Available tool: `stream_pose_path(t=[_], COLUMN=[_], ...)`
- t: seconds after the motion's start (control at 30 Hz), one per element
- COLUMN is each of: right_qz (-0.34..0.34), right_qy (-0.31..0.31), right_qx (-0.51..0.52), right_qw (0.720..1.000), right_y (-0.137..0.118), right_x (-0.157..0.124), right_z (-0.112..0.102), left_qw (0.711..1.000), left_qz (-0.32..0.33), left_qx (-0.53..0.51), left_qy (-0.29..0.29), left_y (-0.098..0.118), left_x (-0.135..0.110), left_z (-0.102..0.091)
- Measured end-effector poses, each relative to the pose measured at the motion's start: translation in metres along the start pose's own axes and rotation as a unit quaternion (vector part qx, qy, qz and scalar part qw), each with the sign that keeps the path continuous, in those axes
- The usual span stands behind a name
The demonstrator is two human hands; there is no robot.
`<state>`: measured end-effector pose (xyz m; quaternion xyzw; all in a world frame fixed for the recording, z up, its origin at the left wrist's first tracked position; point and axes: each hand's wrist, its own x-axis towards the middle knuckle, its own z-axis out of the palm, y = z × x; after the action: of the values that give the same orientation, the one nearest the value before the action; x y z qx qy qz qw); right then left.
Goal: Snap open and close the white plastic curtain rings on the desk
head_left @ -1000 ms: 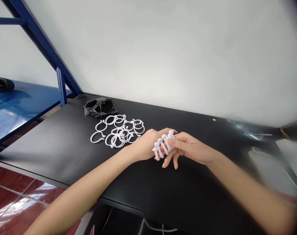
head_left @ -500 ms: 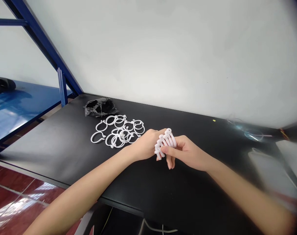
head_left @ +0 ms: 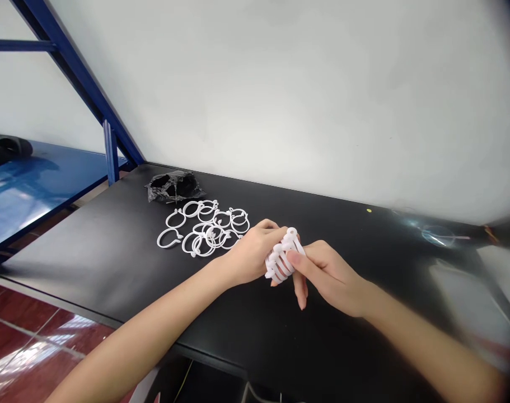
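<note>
Between my hands is a row of white plastic curtain rings (head_left: 281, 258), lined up side by side with their small eyelets along the top. My left hand (head_left: 250, 252) is closed at the left end of the row, its fingers partly hidden by the rings; whether they run through the rings I cannot tell. From the right, my right hand (head_left: 328, 274) grips the row, thumb pressed on the near side and some fingers hanging below. To the left, a loose cluster of more white rings (head_left: 169, 238) lies on the black table (head_left: 124, 268), some overlapping.
Behind the loose rings sits a crumpled black plastic bag (head_left: 174, 186). A clear, blurred item (head_left: 439, 235) lies at the back right. A white wall (head_left: 280, 101) borders the table's far edge, and a blue metal frame (head_left: 80, 67) rises at the left.
My right hand and the held rings have moved slightly down, and the right thumb now lies further along the row. The loose rings look undisturbed; the view has shifted slightly.
</note>
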<state>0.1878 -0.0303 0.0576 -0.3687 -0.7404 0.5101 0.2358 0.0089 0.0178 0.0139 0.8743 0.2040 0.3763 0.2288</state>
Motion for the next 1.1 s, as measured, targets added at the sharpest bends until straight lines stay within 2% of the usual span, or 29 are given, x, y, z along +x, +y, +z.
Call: stream_pose_path(t=[0.1,0.17,0.33,0.5,0.6,0.8,0.87,1.0,1.1], right_qz=[0.056,0.067,0.044,0.009,0.004,-0.056,-0.057,-0.022,-0.029], right_qy=[-0.036,-0.052,-0.041,0.018,0.030,0.114,0.096,0.020,0.034], right_qx=[0.056,0.068,-0.016,-0.027,-0.025,-0.141,-0.129,-0.062,-0.029], right_qw=[0.996,0.994,0.998,0.999,0.999,0.982,0.985,0.998,0.999], right_y=[-0.007,-0.010,-0.011,-0.011,-0.012,-0.010,-0.011,-0.013,-0.011], right_x=[0.000,0.000,0.000,0.001,0.001,0.000,0.000,0.001,0.001], right_z=[-0.006,-0.010,-0.015,-0.014,-0.013,-0.010,-0.007,-0.003,0.001], left_qw=[0.997,0.992,0.979,0.980,0.982,0.984,0.985,0.990,0.990], left_qz=[0.034,0.064,0.119,0.088,0.078,0.087,0.082,0.048,0.065], left_qx=[0.070,0.106,0.166,0.180,0.173,0.153,0.146,0.119,0.089], left_qy=[-0.019,-0.019,0.007,-0.016,-0.021,0.014,0.027,0.054,0.092], left_y=[-0.002,-0.003,-0.001,0.000,-0.001,-0.002,-0.001,0.002,0.002], left_x=[0.001,0.002,0.003,0.001,0.001,0.003,0.002,0.000,-0.001], left_z=[-0.001,-0.004,-0.013,-0.018,-0.017,-0.016,-0.015,-0.010,-0.003])
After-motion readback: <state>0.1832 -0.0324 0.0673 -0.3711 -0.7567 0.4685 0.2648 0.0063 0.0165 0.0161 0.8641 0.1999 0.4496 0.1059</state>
